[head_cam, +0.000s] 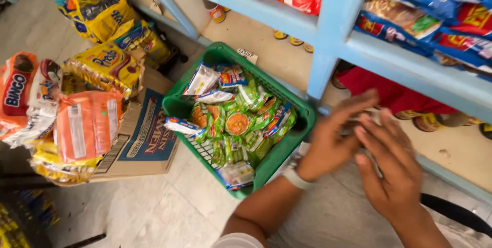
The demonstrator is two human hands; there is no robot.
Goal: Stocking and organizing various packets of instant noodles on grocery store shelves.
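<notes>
Both hands empty, fingers spread, left hand (335, 137) and right hand (392, 168) hover just right of green basket (294, 143) on floor under blue shelf (328, 48), full of noodle packets (238, 120), likely light, crinkly, slippery, brittle inside; best pinched at edge seams.

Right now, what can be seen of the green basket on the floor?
The green basket is rectangular, apparently plastic, with slotted walls and a solid rim. It sits on the pale floor, skewed, between a cardboard box on one side and the blue shelf post on the other. It is heaped with small snack packets, mostly green. Neither hand touches it; the left hand is nearest.
</notes>
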